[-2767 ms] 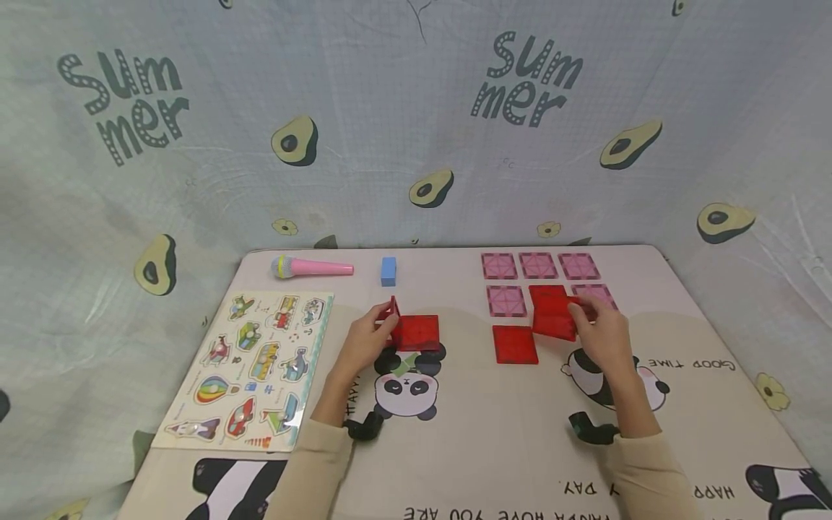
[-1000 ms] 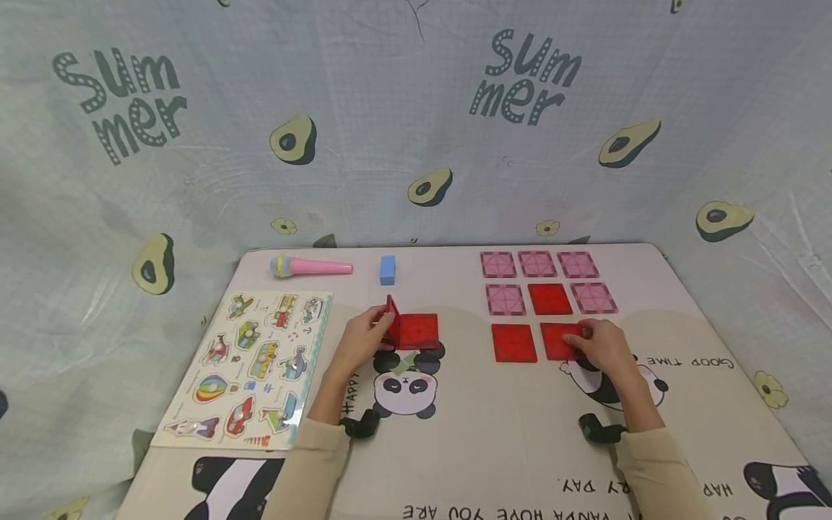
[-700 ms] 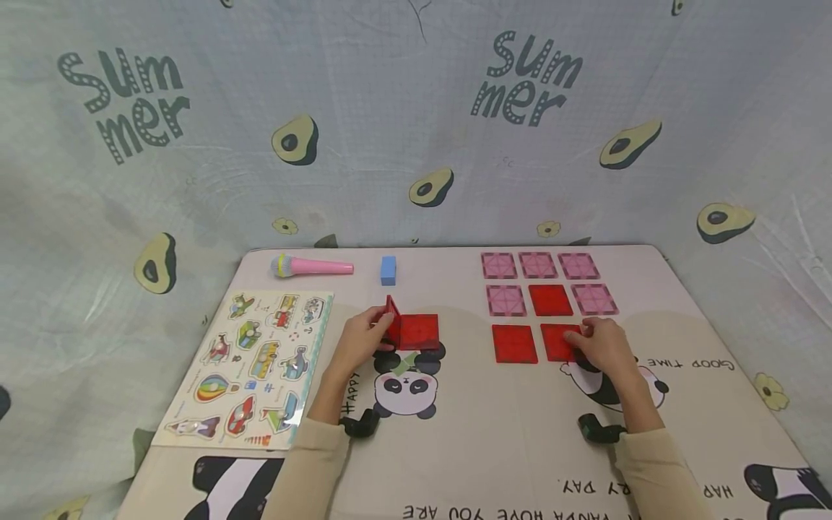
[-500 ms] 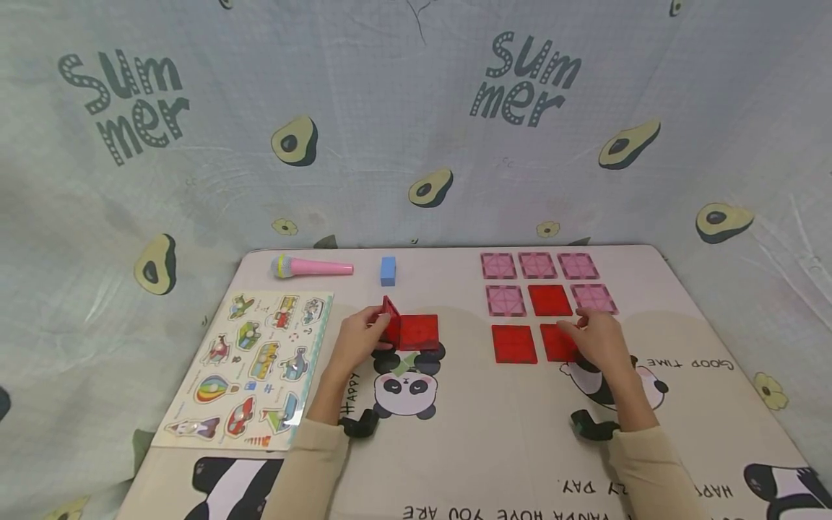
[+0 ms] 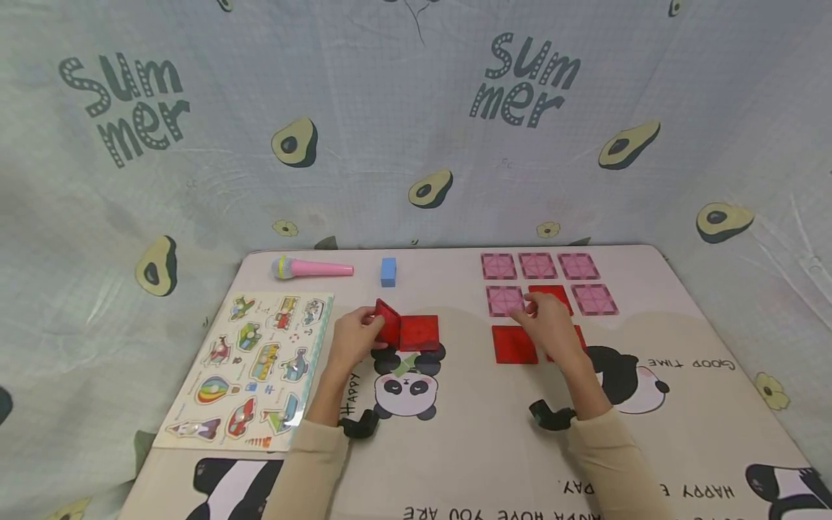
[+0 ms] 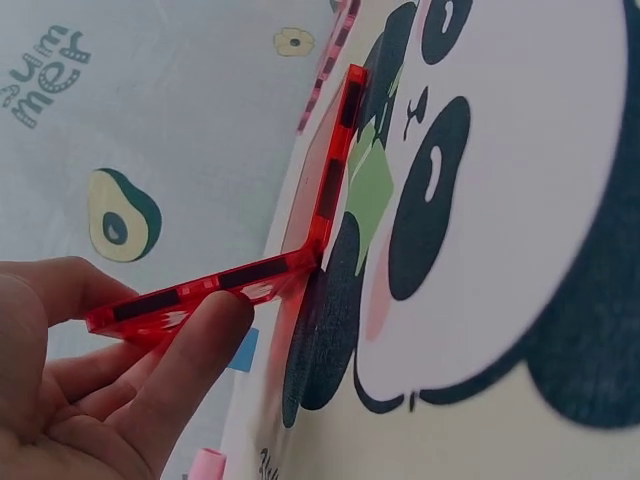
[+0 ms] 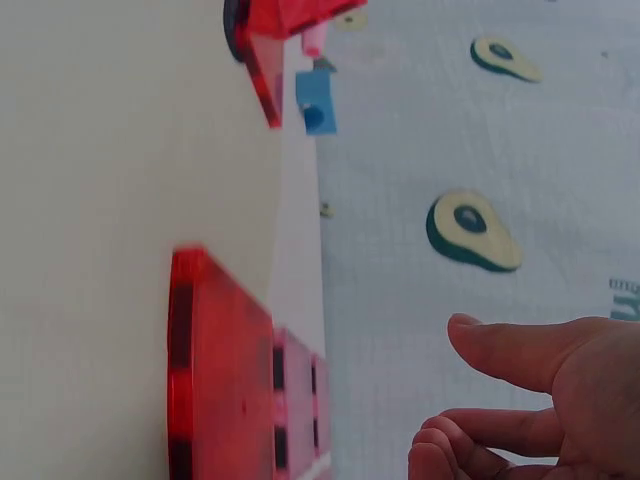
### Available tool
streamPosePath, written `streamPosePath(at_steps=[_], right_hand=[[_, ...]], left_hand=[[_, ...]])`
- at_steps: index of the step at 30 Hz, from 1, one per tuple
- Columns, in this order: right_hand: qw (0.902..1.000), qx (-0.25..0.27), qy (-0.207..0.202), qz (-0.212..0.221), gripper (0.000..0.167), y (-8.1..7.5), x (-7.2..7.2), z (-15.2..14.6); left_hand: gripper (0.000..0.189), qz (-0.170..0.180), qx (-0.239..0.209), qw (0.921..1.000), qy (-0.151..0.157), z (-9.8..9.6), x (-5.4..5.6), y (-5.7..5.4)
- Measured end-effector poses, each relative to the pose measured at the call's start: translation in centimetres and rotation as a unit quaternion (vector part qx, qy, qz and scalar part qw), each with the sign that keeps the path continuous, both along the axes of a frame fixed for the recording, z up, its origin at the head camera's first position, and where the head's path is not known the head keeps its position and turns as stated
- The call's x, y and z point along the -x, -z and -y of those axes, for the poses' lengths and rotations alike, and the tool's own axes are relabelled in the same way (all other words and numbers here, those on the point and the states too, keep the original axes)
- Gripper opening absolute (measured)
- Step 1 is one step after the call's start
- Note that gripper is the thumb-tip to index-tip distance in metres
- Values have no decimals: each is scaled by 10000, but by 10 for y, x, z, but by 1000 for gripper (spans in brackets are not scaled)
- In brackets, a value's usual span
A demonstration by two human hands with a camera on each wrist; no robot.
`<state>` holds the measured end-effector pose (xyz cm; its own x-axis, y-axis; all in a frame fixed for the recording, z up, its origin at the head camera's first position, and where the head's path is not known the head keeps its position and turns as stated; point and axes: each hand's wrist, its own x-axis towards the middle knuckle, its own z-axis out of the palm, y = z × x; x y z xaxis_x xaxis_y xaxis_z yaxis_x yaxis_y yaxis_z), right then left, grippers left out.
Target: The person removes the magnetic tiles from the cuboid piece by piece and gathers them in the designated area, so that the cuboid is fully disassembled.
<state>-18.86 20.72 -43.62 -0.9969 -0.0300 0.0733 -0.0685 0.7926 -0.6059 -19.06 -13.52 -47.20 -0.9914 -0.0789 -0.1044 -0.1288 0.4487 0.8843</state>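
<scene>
In the head view my left hand (image 5: 352,338) pinches a red square magnetic tile (image 5: 388,323) between thumb and fingers. That tile stands tilted up, its edge meeting a second red tile (image 5: 419,333) lying flat on the mat. The left wrist view shows the held tile (image 6: 205,288) and the flat one touching at a corner-like fold. My right hand (image 5: 552,334) hovers over the right-hand tiles; thumb and fingers (image 7: 510,350) are apart with nothing between them. Below it lie a red tile (image 5: 513,344) and two more red ones, partly hidden by the hand.
Several pink tiles (image 5: 498,266) lie in rows at the back right. A pink toy microphone (image 5: 318,268) and a blue block (image 5: 388,272) sit at the back. A picture puzzle board (image 5: 247,368) covers the left side of the panda-print mat (image 5: 481,448).
My right hand placed a red tile in the front row, let go, and moved left. The tile in my left hand has leaned further to the left.
</scene>
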Motion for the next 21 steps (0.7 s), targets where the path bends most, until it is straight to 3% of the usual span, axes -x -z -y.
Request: streamPosePath(at_steps=[7, 14, 21], right_hand=[[9986, 416, -193, 278, 47, 6, 7, 31], [9974, 470, -334, 429, 48, 18, 11, 52], [9944, 725, -390, 665, 49, 29, 13, 70]], left_hand=[[44, 56, -25, 9999, -94, 2, 0, 1], [43, 110, -106, 9998, -101, 1, 0, 1], [40, 139, -405, 9991, 59, -1, 1, 3]])
